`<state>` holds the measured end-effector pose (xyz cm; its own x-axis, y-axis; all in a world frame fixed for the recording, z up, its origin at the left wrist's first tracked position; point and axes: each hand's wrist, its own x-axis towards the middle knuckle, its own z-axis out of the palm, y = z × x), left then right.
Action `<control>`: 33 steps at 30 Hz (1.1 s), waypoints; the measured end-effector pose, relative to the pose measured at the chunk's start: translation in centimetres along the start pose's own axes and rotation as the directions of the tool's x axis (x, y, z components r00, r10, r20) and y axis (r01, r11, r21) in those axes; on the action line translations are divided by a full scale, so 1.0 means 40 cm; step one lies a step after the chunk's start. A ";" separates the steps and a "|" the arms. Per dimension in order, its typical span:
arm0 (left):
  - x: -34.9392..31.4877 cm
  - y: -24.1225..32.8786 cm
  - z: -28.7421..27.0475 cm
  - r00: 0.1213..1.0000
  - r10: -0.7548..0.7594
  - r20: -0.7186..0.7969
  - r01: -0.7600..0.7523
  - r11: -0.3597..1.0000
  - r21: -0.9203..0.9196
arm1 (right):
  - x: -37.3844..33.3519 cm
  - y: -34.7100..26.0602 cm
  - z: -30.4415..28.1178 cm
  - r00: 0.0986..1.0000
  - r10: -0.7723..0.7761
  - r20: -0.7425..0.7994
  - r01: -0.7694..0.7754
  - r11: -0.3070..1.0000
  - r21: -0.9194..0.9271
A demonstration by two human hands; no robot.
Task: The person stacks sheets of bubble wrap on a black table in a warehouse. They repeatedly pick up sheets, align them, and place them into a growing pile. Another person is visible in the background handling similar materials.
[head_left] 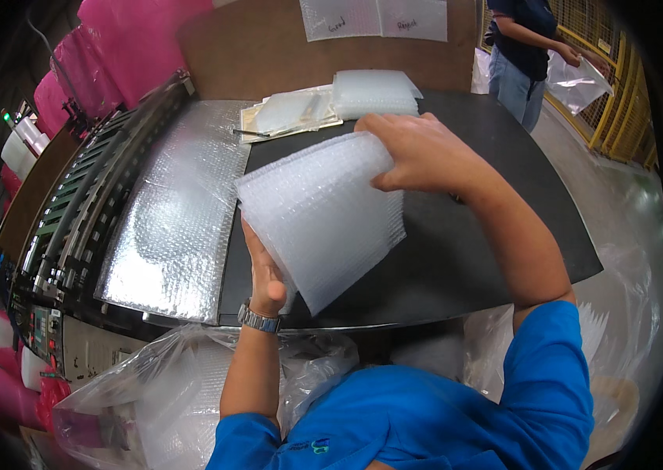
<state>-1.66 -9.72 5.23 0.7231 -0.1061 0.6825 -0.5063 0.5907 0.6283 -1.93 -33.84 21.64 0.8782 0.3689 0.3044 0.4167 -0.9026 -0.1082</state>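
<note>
A thick stack of clear bubble-wrap bags [323, 211] is held up, tilted, above the black table. Wrapped over its upper right corner is my right hand [417, 153], thumb on the near face and fingers behind. My left hand [265, 270], with a metal watch at the wrist, supports the stack's left lower side; its fingers are partly hidden behind the stack. Farther back on the table lies another pile of bubble-wrap bags [376, 94]. Beside that pile, a pen [251, 132] and some flat sheets [288, 113] rest on a pale board.
Left of the black table [504, 227] is a bubble-wrap-covered surface [178, 211], then a roller machine [88, 188]. A brown panel [253, 47] stands behind. Clear plastic sacks [143, 392] hang below the front edge. Another person [519, 47] holds clear plastic at the far right, near yellow fencing [621, 102].
</note>
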 end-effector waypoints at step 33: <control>0.003 0.137 -0.080 0.874 0.466 -0.141 0.129 0.057 0.990 | -0.108 0.159 0.486 0.939 0.329 -0.100 -0.185 0.729 0.659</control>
<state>-2.85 -3.91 7.55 0.4623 0.2951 0.8362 -0.4004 -0.7719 0.4938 1.47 -36.86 1.24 0.9382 0.0272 0.3449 0.2958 -0.5803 -0.7588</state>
